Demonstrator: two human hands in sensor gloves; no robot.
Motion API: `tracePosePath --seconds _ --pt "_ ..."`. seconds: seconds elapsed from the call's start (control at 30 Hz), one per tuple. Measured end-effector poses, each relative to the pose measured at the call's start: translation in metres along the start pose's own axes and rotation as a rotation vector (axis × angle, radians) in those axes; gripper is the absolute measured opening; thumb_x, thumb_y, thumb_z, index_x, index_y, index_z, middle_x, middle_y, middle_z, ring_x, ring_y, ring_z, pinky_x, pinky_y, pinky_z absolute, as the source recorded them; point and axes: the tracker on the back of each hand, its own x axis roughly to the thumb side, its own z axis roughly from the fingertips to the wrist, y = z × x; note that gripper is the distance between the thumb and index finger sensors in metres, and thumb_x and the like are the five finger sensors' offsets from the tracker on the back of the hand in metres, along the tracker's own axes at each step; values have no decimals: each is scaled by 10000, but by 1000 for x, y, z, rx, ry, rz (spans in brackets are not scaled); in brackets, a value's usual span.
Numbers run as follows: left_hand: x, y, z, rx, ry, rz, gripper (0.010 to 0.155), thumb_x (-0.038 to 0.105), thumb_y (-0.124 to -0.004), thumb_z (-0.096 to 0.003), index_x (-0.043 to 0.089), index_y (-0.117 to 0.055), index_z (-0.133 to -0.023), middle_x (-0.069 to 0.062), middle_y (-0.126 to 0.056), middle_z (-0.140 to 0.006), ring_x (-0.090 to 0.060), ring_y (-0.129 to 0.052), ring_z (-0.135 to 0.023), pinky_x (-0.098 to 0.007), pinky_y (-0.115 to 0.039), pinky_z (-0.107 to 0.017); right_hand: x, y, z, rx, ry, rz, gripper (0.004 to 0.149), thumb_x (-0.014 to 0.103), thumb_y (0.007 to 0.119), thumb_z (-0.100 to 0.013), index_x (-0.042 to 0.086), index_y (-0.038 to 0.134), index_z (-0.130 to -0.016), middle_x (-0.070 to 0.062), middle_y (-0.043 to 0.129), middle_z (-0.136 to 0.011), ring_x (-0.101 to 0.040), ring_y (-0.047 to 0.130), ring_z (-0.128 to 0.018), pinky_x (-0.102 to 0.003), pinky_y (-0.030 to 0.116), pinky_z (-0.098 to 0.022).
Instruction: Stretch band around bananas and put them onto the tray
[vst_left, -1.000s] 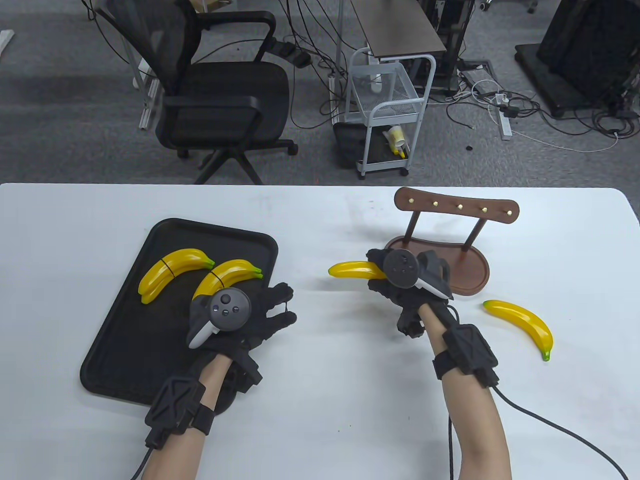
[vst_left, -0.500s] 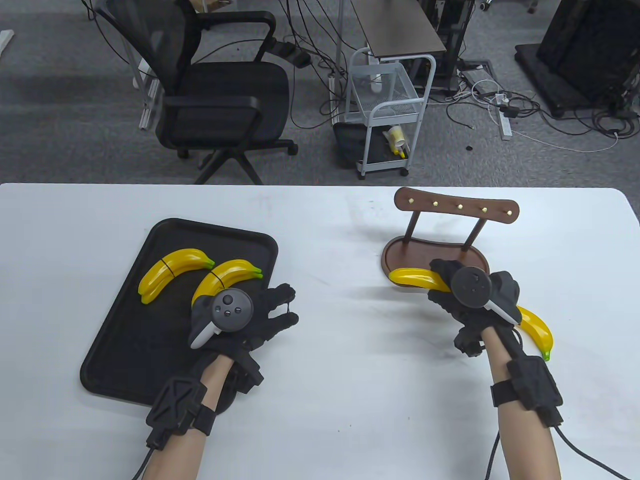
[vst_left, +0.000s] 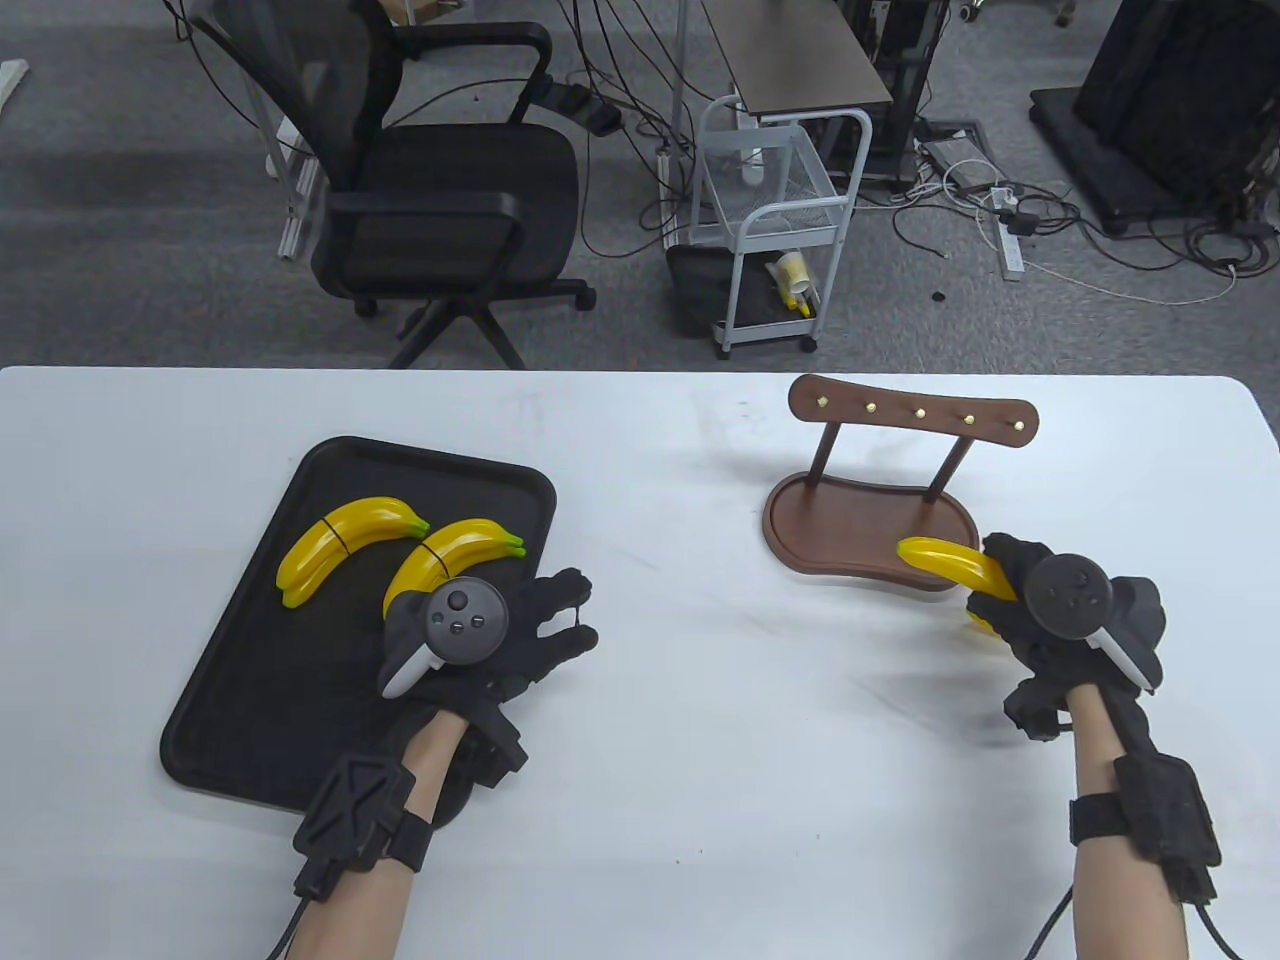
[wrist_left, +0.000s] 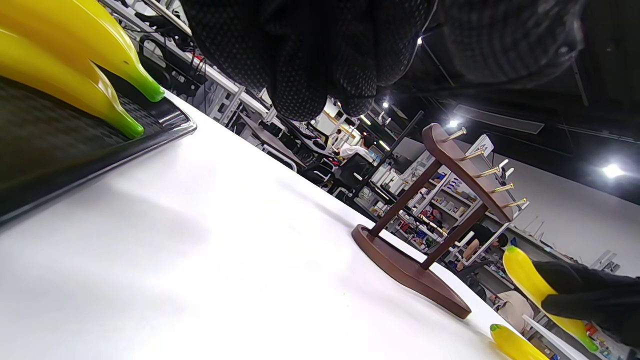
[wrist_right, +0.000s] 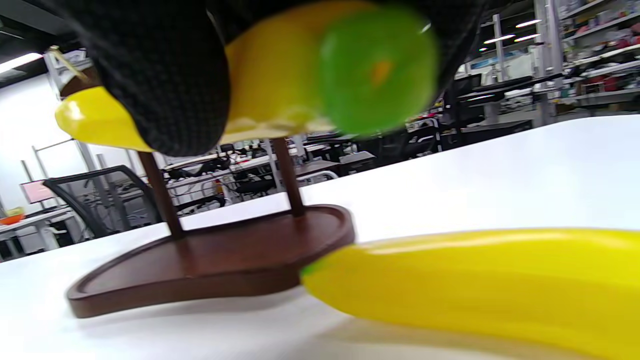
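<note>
Your white desk (vst_left: 700, 700) carries a black rectangular plastic tray (vst_left: 230, 690) on your left. Two pairs of glossy yellow bananas already lie in it: the far banded pair (vst_left: 340, 545) and the near banded pair (vst_left: 450, 550), each with a thin dark band round its middle. That much of the job looks done. On your right stands the dark brown wooden peg rack (vst_left: 870, 520); its brass pegs look bare, and no spare band shows in any view.

What is left, by my reading, is the last pair. Your right hand (vst_left: 1060, 620) is wrapped round one loose yellow banana (vst_left: 945, 558), lifted above the desk at the near right rim of the rack's base. The second loose yellow banana (wrist_right: 475, 280) lies flat on the desk directly under that hand, its tip just beside the base. These two are not yet together, banded or on the tray.

Your left hand (vst_left: 490, 640) lies low over the tray's right edge, just beside the near pair, fingers spread toward the desk. Thumb and forefinger sit close together; whether they pinch a band, I cannot tell.
</note>
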Motion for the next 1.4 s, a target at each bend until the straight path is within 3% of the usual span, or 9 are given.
tracePosePath --seconds 0.57,1.23,1.4 --pt "-1 -1 0 -3 -1 -4 661 574 -712 -484 267 -602 -1058 25 -749 -1104 -249 -814 -1029 -456 -647 -804 -65 17 18 19 217 -5 681 384 895 -457 161 629 -1043 -116 751 -1013 -323 863 -824 -458 801 -579" --pt "1 -1 -1 -5 -7 -3 650 570 -708 -485 269 -608 -1053 24 -752 -1101 -249 -813 -1030 -458 -646 -804 -84 33 22 86 257 -130 709 383 880 -466 176 574 -1070 -107 686 -1042 -373 842 -858 -511 759 -608" --pt "1 -1 -1 -2 -15 -1 651 570 -707 -485 270 -607 -1054 27 -752 -1102 -249 -812 -1031 -460 -644 -806 -86 37 21 118 256 -77 723 394 880 -466 245 514 -1071 -18 659 -1052 -366 856 -851 -502 759 -609"
